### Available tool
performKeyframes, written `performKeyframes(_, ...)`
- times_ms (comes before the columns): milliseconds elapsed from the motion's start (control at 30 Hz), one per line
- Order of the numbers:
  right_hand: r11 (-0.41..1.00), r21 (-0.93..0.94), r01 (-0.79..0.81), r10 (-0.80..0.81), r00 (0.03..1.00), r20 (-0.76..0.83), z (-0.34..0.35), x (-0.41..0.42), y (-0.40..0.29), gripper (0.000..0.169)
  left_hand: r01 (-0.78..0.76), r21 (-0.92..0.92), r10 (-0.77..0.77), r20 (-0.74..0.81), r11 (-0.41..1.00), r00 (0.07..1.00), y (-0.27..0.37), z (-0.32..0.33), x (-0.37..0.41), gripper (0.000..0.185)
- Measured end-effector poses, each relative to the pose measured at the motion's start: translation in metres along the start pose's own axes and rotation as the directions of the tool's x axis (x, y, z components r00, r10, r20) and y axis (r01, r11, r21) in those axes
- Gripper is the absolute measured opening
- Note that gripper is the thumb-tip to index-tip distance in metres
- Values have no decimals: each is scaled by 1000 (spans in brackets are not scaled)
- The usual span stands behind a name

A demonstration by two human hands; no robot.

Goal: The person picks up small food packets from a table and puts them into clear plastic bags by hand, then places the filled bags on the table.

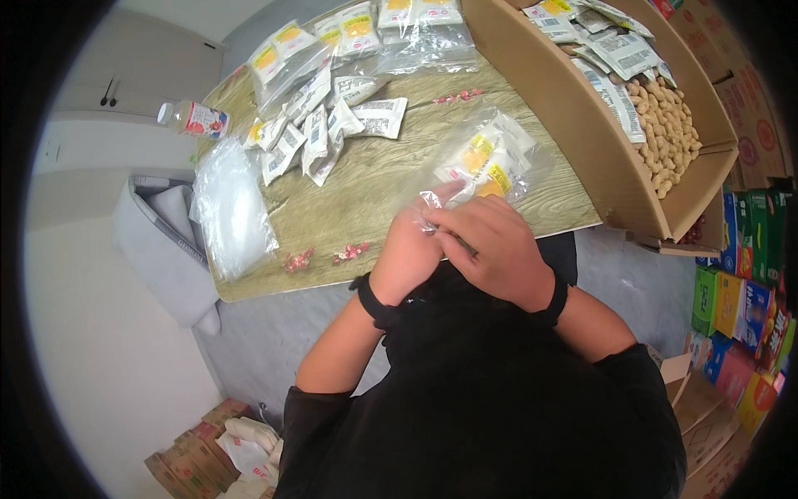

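A clear plastic bag (530, 146) lies on the wood-patterned table, with white-and-yellow snack packets (475, 159) inside. Its near end is gathered at my two hands. My left hand (414, 240) holds that end from the left, its fingers partly covered by the film. From the right, my right hand (499, 249) pinches the same end with thumb and fingertips, close against the left hand. Beyond them, several loose packets (315, 140) are heaped on the table. A stack of flat clear bags (230, 212) lies at the left edge.
Filled bags (430, 47) line the table's (349, 212) far edge. A cardboard box (536, 93) of packets and unshelled peanuts (667, 125) borders the right side. A drink bottle (196, 118) is at far left, near a grey cushioned seat (156, 249). Colourful cartons (735, 305) are stacked at right.
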State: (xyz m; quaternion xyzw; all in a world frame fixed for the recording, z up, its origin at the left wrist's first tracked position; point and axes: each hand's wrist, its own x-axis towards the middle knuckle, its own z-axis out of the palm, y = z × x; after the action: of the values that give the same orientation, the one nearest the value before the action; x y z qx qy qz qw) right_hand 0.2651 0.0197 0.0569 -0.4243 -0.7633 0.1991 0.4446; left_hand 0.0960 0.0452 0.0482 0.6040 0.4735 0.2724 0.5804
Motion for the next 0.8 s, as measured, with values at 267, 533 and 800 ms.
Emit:
performKeyframes(267,999,-45,-12,12,1000,3,-21,-5,22,35,-489,669,412,287,560,865,-9,3,21,55)
performKeyframes(533,929,-291,-228,229,973,-34,-44,-14,52,47,-520,767,378,386,375,841,-1,8,20,66)
performKeyframes(800,903,-417,-102,178,973,147,-39,-16,53,55,-497,769,396,344,402,852,-4,15,33,71)
